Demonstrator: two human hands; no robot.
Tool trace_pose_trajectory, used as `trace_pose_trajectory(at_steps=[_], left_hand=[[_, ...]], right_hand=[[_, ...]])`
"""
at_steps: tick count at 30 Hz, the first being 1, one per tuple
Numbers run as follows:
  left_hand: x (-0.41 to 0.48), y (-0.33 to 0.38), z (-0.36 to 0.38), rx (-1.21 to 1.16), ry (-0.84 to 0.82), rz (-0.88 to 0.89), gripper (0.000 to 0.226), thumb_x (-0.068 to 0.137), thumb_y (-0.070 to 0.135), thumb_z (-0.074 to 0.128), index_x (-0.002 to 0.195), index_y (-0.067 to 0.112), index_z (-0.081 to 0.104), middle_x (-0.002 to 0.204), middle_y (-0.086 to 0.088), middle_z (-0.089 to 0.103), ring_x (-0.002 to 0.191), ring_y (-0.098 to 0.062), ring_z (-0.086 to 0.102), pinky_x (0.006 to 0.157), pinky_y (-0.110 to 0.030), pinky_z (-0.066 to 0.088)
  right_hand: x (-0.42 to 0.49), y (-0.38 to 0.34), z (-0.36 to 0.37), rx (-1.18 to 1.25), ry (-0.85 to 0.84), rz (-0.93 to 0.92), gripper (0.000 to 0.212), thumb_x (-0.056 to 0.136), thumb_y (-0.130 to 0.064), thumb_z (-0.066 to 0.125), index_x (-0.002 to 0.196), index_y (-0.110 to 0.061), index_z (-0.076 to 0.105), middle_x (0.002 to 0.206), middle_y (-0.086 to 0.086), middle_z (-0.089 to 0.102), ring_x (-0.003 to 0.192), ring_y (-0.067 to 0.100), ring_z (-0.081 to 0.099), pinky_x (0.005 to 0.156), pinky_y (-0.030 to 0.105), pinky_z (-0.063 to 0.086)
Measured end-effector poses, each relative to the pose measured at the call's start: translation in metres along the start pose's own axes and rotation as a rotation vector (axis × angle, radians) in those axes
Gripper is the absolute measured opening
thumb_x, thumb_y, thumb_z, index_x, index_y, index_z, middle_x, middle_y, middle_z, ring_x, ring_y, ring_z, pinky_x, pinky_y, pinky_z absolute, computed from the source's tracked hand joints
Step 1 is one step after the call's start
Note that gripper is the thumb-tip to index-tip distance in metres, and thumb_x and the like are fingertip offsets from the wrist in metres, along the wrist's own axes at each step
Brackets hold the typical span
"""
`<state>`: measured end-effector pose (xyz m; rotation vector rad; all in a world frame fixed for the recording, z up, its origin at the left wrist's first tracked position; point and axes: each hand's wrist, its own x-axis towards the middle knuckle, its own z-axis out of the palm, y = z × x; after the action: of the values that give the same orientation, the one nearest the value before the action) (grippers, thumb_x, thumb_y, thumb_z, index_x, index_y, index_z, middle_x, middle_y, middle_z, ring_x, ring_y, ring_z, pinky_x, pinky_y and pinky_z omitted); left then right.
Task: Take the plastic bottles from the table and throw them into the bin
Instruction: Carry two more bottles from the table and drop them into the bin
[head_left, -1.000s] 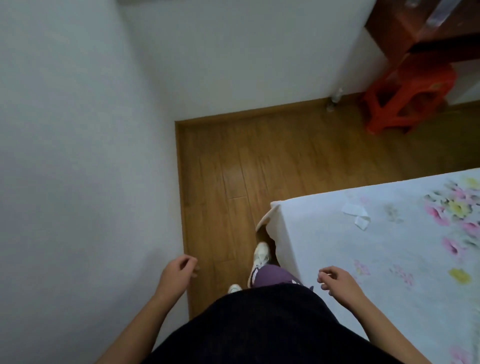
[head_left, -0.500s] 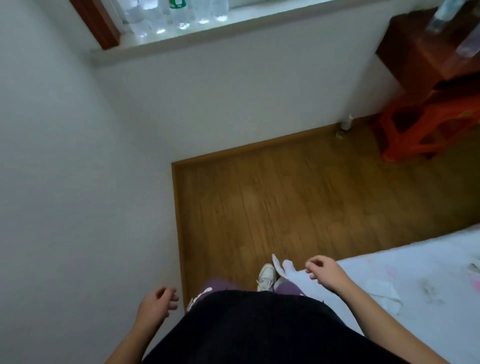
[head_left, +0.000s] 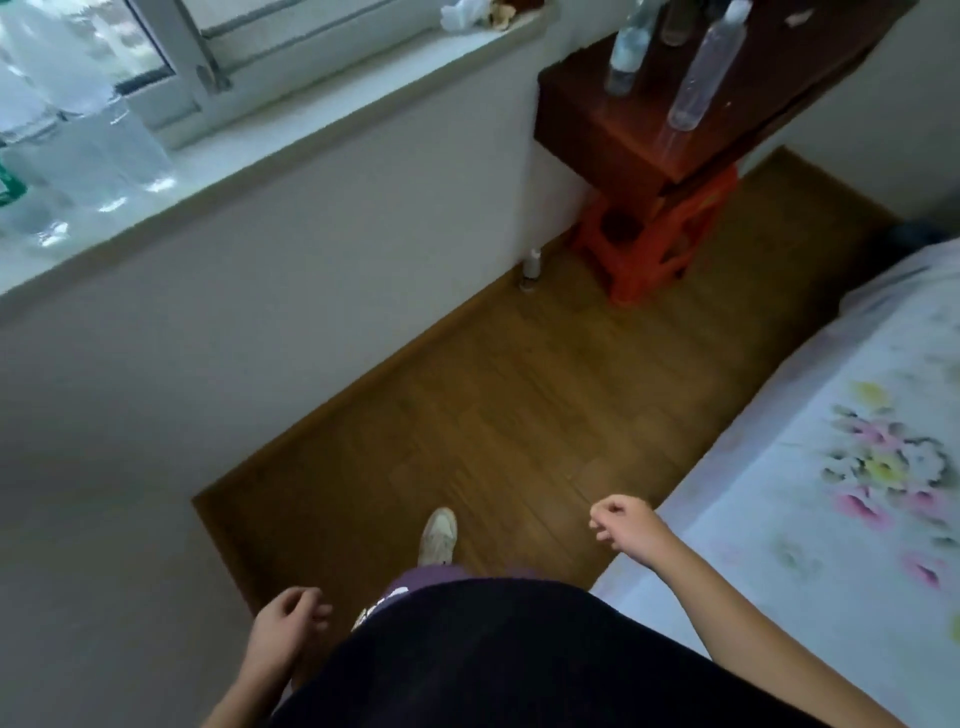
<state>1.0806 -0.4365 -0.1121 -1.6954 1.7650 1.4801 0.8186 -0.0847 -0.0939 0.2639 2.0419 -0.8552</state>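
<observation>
Fingers (head_left: 318, 612) curl loosely on left hand (head_left: 288, 623), right hand (head_left: 626, 525).

Upper right: a dark reddish-brown table (head_left: 597, 124) with clear bottles (head_left: 698, 83), above an orange-red stool (head_left: 649, 249). Brown wood-grain floor (head_left: 493, 415). Right: white cloth (head_left: 779, 519) patterned with pink and yellow flowers.

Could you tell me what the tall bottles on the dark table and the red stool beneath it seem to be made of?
Tall bottles: likely clear plastic; the dark table shows through them. Red stool: apparently moulded plastic, uniformly bright, with an opening in its seat.
</observation>
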Motion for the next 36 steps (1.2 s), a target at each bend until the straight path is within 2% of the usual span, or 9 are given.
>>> trace_pose_trajectory(at_steps=[6,10,15,21,23,26,31,34,36], left_hand=[[0.081,0.176,0.039,0.212,-0.180,0.163,0.018,0.098,0.018,0.057,0.092,0.007,0.069,0.085,-0.018,0.074,0.080,-0.036,0.070,0.078,-0.051,0.056],[0.103,0.279,0.100,0.473,-0.328,0.290,0.021,0.100,0.022,0.054,0.095,0.008,0.068,0.085,-0.015,0.072,0.069,-0.028,0.066,0.055,-0.034,0.050],[0.107,0.368,0.179,0.804,-0.409,0.439,0.024,0.098,0.021,0.056,0.086,0.006,0.070,0.073,-0.010,0.071,0.058,-0.023,0.062,0.048,-0.028,0.043],[0.099,0.430,0.258,0.879,-0.387,0.480,0.022,0.097,0.020,0.058,0.085,0.006,0.069,0.069,-0.010,0.070,0.054,-0.020,0.063,0.046,-0.027,0.044],[0.096,0.448,0.285,0.889,-0.398,0.506,0.024,0.097,0.017,0.057,0.081,0.003,0.069,0.064,-0.008,0.069,0.050,-0.019,0.061,0.043,-0.025,0.043],[0.089,0.482,0.327,0.895,-0.419,0.500,0.024,0.098,0.017,0.055,0.083,0.004,0.070,0.072,-0.011,0.073,0.059,-0.022,0.065,0.051,-0.028,0.046],[0.081,0.532,0.390,0.918,-0.432,0.505,0.024,0.097,0.019,0.055,0.084,0.005,0.071,0.076,-0.016,0.074,0.059,-0.022,0.065,0.050,-0.027,0.044],[0.089,0.566,0.445,0.940,-0.459,0.488,0.024,0.096,0.020,0.057,0.080,0.008,0.071,0.074,-0.015,0.073,0.061,-0.024,0.065,0.053,-0.031,0.043],[0.086,0.589,0.487,0.954,-0.498,0.474,0.023,0.097,0.020,0.056,0.083,0.008,0.071,0.077,-0.015,0.074,0.063,-0.024,0.066,0.056,-0.031,0.043]], right_hand=[[-0.002,0.010,-0.029,0.298,0.193,0.219,0.017,0.096,-0.020,0.052,0.085,-0.015,0.064,0.093,0.009,0.070,0.077,0.019,0.065,0.069,0.028,0.049],[-0.012,0.031,-0.042,0.479,0.310,0.341,0.020,0.096,-0.015,0.051,0.080,-0.013,0.062,0.090,0.013,0.070,0.074,0.021,0.064,0.068,0.028,0.048],[-0.007,0.062,-0.057,0.645,0.370,0.450,0.021,0.100,-0.019,0.050,0.096,-0.005,0.064,0.096,0.014,0.070,0.084,0.024,0.067,0.074,0.030,0.052],[0.039,0.062,-0.135,0.664,0.324,0.428,0.023,0.094,-0.011,0.051,0.088,0.007,0.064,0.095,0.029,0.069,0.080,0.034,0.067,0.068,0.034,0.048],[0.059,0.046,-0.177,0.652,0.338,0.366,0.020,0.096,-0.012,0.052,0.093,0.001,0.067,0.096,0.022,0.071,0.085,0.031,0.069,0.070,0.030,0.049],[0.087,0.017,-0.245,0.633,0.366,0.276,0.013,0.097,-0.018,0.053,0.092,-0.015,0.065,0.099,0.009,0.071,0.090,0.022,0.069,0.075,0.027,0.050],[0.129,-0.015,-0.339,0.625,0.450,0.144,0.016,0.093,-0.030,0.059,0.106,-0.022,0.066,0.099,-0.002,0.070,0.092,0.014,0.070,0.092,0.034,0.055],[0.154,-0.017,-0.383,0.628,0.498,0.150,0.013,0.093,-0.025,0.060,0.102,-0.019,0.067,0.095,-0.001,0.071,0.087,0.014,0.070,0.086,0.032,0.054],[0.164,-0.009,-0.405,0.624,0.518,0.196,0.012,0.093,-0.019,0.058,0.092,-0.012,0.067,0.086,-0.001,0.068,0.077,0.012,0.066,0.075,0.027,0.052]])
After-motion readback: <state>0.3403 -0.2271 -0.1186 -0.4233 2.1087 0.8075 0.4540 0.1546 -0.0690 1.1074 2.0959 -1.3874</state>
